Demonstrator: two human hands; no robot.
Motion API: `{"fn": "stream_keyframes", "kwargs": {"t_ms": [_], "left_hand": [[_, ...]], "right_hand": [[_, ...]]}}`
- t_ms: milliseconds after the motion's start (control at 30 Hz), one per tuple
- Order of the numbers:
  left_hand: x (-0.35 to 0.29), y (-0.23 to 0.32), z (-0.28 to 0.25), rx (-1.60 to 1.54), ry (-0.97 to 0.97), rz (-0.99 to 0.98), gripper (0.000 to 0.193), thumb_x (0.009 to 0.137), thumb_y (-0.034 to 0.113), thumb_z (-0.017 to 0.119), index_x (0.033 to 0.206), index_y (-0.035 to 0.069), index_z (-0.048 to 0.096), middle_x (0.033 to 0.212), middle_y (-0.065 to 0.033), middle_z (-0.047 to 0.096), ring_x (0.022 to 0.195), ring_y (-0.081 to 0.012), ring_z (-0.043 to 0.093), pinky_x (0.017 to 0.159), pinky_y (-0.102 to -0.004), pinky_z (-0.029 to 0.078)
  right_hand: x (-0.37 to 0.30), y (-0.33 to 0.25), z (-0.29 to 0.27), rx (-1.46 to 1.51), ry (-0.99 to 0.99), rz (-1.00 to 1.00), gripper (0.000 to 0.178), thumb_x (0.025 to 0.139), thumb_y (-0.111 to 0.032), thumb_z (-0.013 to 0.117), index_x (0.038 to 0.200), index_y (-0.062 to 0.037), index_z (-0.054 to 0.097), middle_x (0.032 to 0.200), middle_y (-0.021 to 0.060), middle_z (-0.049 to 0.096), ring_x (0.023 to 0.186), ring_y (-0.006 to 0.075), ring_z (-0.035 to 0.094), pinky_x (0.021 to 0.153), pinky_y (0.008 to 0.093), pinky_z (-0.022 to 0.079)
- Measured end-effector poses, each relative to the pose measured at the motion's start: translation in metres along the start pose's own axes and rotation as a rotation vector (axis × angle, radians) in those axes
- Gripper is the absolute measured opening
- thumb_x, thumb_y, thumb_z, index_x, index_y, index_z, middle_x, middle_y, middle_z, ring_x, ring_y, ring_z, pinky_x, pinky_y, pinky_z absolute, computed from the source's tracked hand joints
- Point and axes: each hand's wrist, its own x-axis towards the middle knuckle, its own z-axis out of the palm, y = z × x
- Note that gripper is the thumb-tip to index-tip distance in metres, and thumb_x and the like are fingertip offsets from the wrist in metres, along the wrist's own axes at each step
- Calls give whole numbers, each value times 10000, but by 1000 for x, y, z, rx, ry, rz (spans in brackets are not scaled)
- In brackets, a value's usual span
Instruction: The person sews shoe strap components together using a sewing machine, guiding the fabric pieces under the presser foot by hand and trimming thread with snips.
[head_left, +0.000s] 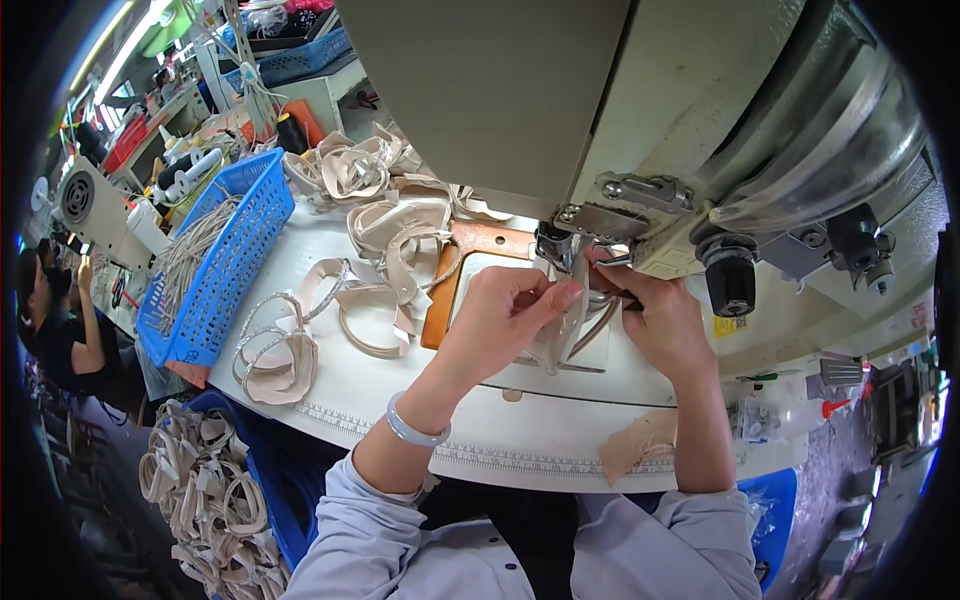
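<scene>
Pale, off-white material, in the form of a soft strip (556, 345), was positioned at the presser foot (558, 248) of a large cream sewing machine (490, 110), its lower end hanging toward the front edge of the white table (540, 425). It was pinched at its left side by the left hand (515, 318), with thumb and forefinger brought together and the other fingers curled under. The right hand (655, 310) was placed just right of the strip, its fingers bent in toward the foot; because the fingertips were partly covered, it could not be told how tightly they were closed or whether the strip was gripped by them.

An orange-brown plate (438, 312) was set left of the foot. Farther left, beige loops (385, 235) were strewn in loose groups, and a blue basket (215, 290) was filled with thin, pale cords (195, 255). More loops were heaped below the table at lower left. A ruled scale (490, 460) was seen along the front edge, partly covered at right by a beige scrap (635, 445).
</scene>
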Motion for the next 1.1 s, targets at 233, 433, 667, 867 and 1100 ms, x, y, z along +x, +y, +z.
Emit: {"fn": "stream_keyframes", "kwargs": {"t_ms": [233,433,667,867,1100], "left_hand": [[-14,-5,4,-79,35,63,279,820,201,582,658,-24,551,497,45,431,472,-4,336,403,-181,236],[-9,2,-3,-63,-23,3,284,822,187,569,679,-58,552,507,6,475,484,-22,378,414,-201,303],[-4,2,-3,-32,22,22,294,820,192,574,668,-59,546,497,18,465,473,-18,367,401,-196,287],[-5,6,-6,-33,7,-6,270,815,181,581,665,-41,548,496,38,444,468,-10,341,398,-193,251],[-1,3,-6,-48,35,32,192,798,144,602,695,-14,568,513,69,443,466,7,340,395,-176,231]], "right_hand": [[-15,-13,4,4,69,50,493,554,125,480,982,-77,615,888,95,595,635,210,569,578,293,468],[-12,-15,10,8,131,-93,515,520,112,494,971,-96,626,876,77,583,575,176,548,545,286,460],[-7,-8,7,-183,80,-124,515,504,110,497,966,-81,623,901,69,576,581,171,558,521,272,456],[-14,-12,12,32,172,-60,523,494,111,501,967,-74,624,909,81,573,554,181,554,508,275,452],[-9,-11,13,-78,143,-117,529,489,139,472,960,-51,621,928,77,567,535,131,545,462,234,432]]}}
